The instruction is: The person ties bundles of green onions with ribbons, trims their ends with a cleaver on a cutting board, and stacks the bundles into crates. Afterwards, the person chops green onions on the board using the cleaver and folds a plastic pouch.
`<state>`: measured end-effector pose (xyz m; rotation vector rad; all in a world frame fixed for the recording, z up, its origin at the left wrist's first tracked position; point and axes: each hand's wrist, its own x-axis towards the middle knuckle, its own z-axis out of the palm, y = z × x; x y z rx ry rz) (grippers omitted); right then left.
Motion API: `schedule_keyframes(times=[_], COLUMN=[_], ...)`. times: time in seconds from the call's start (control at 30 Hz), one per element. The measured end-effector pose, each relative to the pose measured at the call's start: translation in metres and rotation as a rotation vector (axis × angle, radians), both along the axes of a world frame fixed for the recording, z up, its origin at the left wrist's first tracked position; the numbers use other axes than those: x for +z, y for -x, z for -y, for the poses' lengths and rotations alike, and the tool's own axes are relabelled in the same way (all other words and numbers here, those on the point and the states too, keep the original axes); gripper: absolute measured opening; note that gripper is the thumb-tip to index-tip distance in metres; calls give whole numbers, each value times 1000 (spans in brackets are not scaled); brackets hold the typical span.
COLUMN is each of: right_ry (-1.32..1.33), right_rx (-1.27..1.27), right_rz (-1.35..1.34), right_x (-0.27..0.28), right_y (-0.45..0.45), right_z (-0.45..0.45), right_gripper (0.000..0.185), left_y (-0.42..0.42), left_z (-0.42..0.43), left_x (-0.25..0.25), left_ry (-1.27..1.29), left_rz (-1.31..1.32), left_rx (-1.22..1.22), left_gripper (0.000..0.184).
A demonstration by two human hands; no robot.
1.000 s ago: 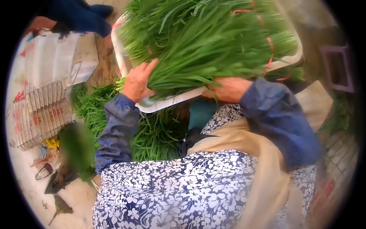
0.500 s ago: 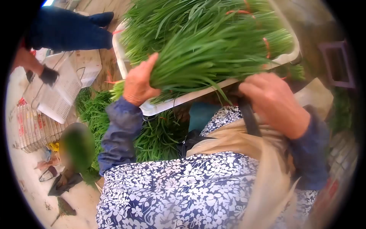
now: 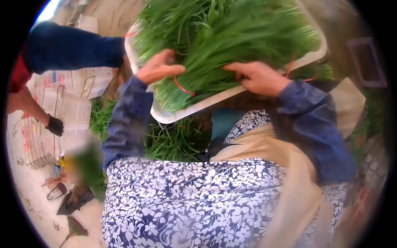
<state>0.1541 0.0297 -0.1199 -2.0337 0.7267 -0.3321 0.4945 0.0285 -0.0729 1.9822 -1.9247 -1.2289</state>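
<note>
A bundle of long green leaves, which look like garlic chives (image 3: pixel 206 70), lies slanting at the near left of a white plastic crate (image 3: pixel 198 106). An orange-red tie (image 3: pixel 182 87) circles it near its pale stem ends. My left hand (image 3: pixel 159 69) is beside the tied end, thumb and fingers apart, the thumb touching the bundle. With the index finger stretched along the leaves and the other fingers curled, my right hand (image 3: pixel 260 77) grips the bundle's near side. Its fingertips are partly hidden in the leaves. More tied chives (image 3: pixel 169 29) fill the crate behind.
At left, a co-worker's dark-gloved hand (image 3: pixel 54 125) hangs beside white crates (image 3: pixel 76 111). Loose greens (image 3: pixel 175 142) lie below the full crate. A dark plastic bag (image 3: pixel 74 200) is on the floor. A purple crate (image 3: pixel 367 62) stands at right.
The bundle's stem end has moved from over the crate's left rim to inside it. My right hand has come up from near my lap onto the leaves. My left hand's grip has loosened.
</note>
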Motion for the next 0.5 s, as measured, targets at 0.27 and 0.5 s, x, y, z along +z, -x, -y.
schedule_keyframes(times=[0.27, 0.5], right_ry=[-17, 207], right_rx=[-74, 138], right_rz=[97, 136], right_x=[20, 20], right_y=[6, -23], right_z=[-7, -45], right_gripper=[47, 21], left_y=[59, 37], left_z=[-71, -30], left_x=[-32, 45], left_ry=[465, 106], left_rz=[273, -218], left_rx=[-119, -110], left_gripper=[101, 85])
